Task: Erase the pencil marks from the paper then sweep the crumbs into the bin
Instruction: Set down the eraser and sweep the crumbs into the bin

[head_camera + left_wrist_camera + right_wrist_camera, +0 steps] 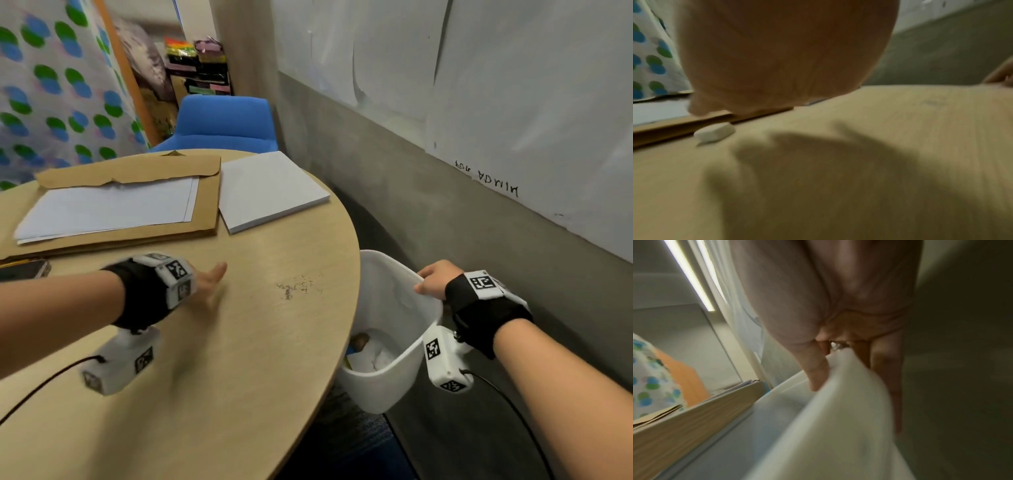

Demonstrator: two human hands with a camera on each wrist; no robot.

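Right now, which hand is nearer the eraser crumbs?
Left. The left hand is on the table beside the crumbs; the right hand grips the bin rim past the table edge.

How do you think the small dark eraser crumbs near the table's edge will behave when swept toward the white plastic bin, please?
The small dark eraser crumbs lie scattered and look very light, so they will probably slide easily but spread. Some may miss the white plastic bin, whose rim the right hand holds below the round wooden table edge.

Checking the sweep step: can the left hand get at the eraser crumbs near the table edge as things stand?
Probably yes. The left hand is open on the table, and only bare tabletop lies between it and the eraser crumbs. The right hand holds the white bin just past the edge.
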